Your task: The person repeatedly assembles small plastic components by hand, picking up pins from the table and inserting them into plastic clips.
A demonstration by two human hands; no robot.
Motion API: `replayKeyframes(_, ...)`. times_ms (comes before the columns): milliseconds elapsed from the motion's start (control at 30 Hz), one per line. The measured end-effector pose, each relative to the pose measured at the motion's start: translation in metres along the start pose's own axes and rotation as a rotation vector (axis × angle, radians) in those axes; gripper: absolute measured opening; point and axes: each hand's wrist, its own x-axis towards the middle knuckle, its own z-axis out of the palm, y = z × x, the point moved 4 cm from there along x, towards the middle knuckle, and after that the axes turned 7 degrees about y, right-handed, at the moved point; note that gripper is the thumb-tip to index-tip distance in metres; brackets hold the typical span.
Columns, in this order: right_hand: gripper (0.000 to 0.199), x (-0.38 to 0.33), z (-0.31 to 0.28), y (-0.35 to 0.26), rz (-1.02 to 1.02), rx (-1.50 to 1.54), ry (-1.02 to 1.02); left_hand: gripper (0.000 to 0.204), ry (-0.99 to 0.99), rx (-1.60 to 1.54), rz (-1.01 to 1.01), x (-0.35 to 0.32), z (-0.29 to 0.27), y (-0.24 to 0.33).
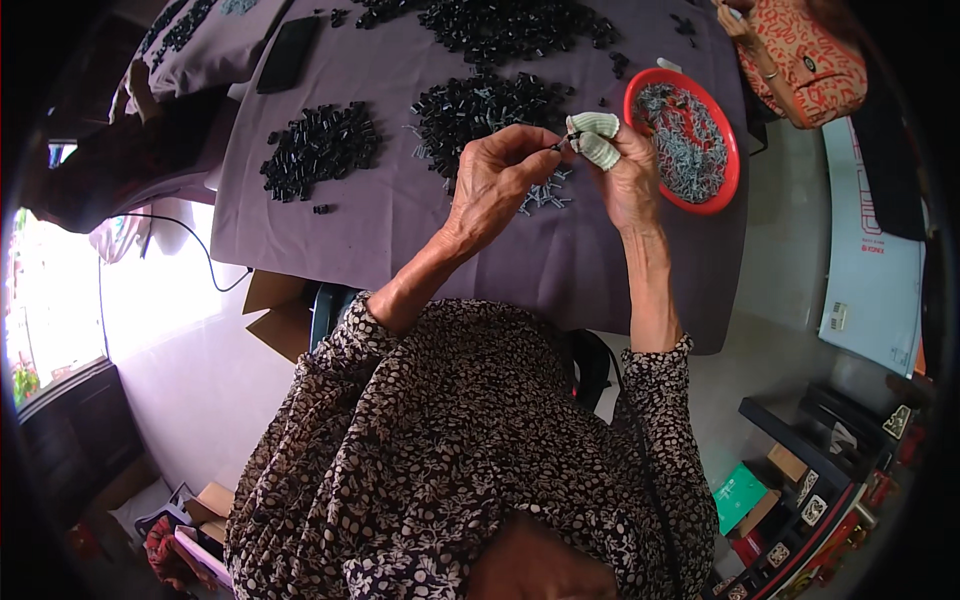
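Left of round red plastic basin (pixel 733 168), stubby black plastic-looking piece (pixel 573 136) is pinched by left hand (pixel 497 180), right hand (pixel 632 178), fingertips closed; likely light, stiff, best end-held.

Upper left: a flat black rectangular slab (pixel 287 55). Below it, a thin black curved cable (pixel 207 255) near a brown cardboard box (pixel 270 290), above a pale glossy floor (pixel 180 340). Right: a white panel (pixel 870 280) with red markings; lower right, a green rectangular box (pixel 740 497).
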Motion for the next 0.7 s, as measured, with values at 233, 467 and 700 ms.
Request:
replayKeyframes(233,0.015,-0.008,0.012,-0.019,-0.079,-0.32,0.018,0.017,0.046,0.148,0.043,-0.002,-0.002,0.0)
replayKeyframes(467,0.013,-0.008,0.025,-0.034,-0.418,-0.852,-0.159,0.021,0.04,0.25,-0.004,-0.001,-0.008,0.002)
replayKeyframes(700,0.016,-0.003,0.025,-0.034,-0.302,-0.87,-0.225,0.021,0.043,0.23,0.058,0.001,-0.012,-0.003)
